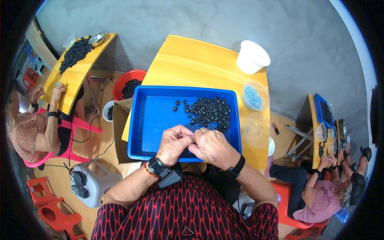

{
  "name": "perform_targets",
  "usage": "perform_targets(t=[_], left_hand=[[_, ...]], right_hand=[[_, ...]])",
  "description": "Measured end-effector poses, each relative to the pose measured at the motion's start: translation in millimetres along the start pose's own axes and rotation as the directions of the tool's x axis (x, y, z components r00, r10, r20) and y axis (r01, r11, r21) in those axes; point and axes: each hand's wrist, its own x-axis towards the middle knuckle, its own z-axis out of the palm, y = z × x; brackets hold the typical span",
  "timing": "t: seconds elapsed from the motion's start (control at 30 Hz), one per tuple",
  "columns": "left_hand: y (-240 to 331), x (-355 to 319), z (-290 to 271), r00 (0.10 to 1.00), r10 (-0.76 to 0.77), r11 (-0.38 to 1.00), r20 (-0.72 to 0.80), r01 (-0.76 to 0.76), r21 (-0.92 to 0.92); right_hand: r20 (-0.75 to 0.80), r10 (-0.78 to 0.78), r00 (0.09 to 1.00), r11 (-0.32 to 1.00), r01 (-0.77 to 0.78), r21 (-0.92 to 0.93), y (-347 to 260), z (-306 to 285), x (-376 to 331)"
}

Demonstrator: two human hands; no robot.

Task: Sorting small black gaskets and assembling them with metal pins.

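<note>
My left hand (174, 144) and my right hand (212, 147) meet fingertip to fingertip over the near edge of a blue plastic tray (152, 120). Both pinch something small between them; it is hidden by the fingers. A heap of several small black rings (210, 111) lies in the tray's far right part, with a few loose ones to its left. The tray rests on a yellow wooden table (188, 64).
On the table stand a white tub (252, 57), a clear bowl of small metal parts (255, 96) and an empty clear bowl (257, 130). A red basin of black rings (129, 86) and a cardboard box (119, 132) are at the left. Other people work at tables on both sides.
</note>
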Motion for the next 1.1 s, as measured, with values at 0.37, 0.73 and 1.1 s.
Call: perform_targets(t=[0.37,0.73,1.1], left_hand=[[8.9,-2.6,2.3,0.986,-0.158,0.981,0.056,0.163,-0.108],[3.0,-6.7,6.6,0.996,0.081,0.951,0.024,-0.084,0.298],[4.8,-11.9,7.2,0.984,0.174,0.858,0.033,-0.168,0.485]], right_hand=[[-0.168,0.057,0.984,0.981,-0.024,0.194,13.5,14.3,-7.5],[-0.203,0.041,0.978,0.979,0.002,0.206,10.7,21.9,-8.8],[-0.195,-0.022,0.981,0.999,0.031,0.042,6.8,30.4,-10.4]])
